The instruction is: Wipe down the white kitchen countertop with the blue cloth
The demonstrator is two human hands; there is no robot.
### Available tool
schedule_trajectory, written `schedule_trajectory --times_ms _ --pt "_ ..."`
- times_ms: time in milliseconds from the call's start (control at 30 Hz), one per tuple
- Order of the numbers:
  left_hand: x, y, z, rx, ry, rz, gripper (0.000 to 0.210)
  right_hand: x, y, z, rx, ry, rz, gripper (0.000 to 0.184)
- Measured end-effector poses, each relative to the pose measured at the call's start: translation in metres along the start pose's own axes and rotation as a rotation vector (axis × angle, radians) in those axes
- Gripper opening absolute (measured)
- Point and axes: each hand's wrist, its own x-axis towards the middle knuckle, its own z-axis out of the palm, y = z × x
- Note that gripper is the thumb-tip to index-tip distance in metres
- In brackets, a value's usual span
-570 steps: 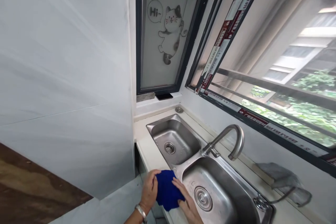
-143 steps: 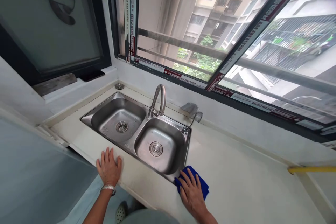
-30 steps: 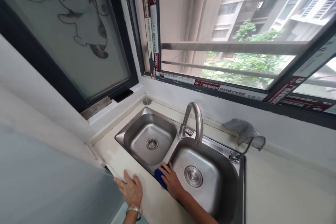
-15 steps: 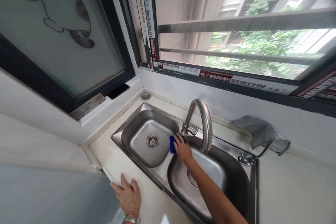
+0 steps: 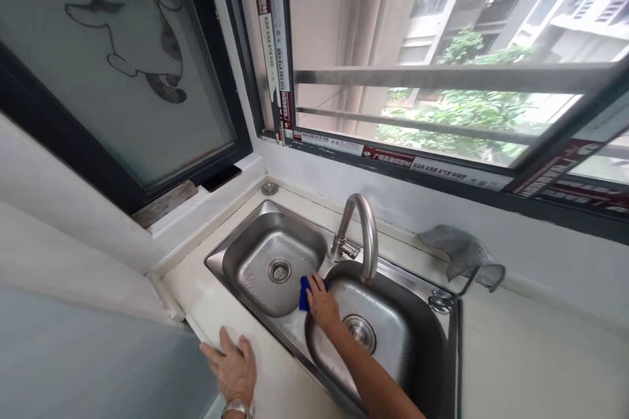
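The two hands are apart. The right hand (image 5: 322,301) is bent over a blue cloth (image 5: 305,294), its fingers clasping it from above, with the cloth showing at the fingertips and on the side towards the left hand. That cloth sits on the metal divider (image 5: 296,323) between the two basins, at the edge of the left one, so it lies directly under the right hand, clearly nearer to it than to the left. The visible strip of cloth runs longest along the divider, near to far; the hand hides the rest, so its full long axis cannot be told. The left hand (image 5: 230,366) holds nothing; fingers spread, palm down, it appears to rest on the front of the counter (image 5: 275,376), nearer the body than the right, a bracelet (image 5: 236,408) at its wrist. Just beyond the right hand's fingertips, on its left, is the left basin (image 5: 295,236) with its drain (image 5: 279,270); on its other side, partly beneath the right forearm, is the right basin (image 5: 407,321). The faucet (image 5: 369,229) arches beyond the right hand, near the far end of the divider. Farther out to the right hand's right, grey plastic wrapping (image 5: 457,249) lies at the back; well beyond the left hand, a small metal disc (image 5: 269,188) lies past the sink's far left corner.
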Motion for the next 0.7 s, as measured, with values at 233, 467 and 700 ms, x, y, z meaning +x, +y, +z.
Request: schedule_trajectory --times_ms 233,467,700 --pt "0.002 0.001 -0.001 -0.031 0.049 0.012 0.07 -0.069 0.021 0.01 0.279 -0.033 -0.127 0.05" --pt "0.003 0.004 -0.004 -0.033 0.03 0.001 0.073 -0.057 0.124 -0.046 0.398 0.375 0.228 0.069" --pt "0.01 -0.009 0.009 0.025 0.096 0.047 0.071 0.017 0.163 -0.14 0.367 0.644 0.182 0.069"
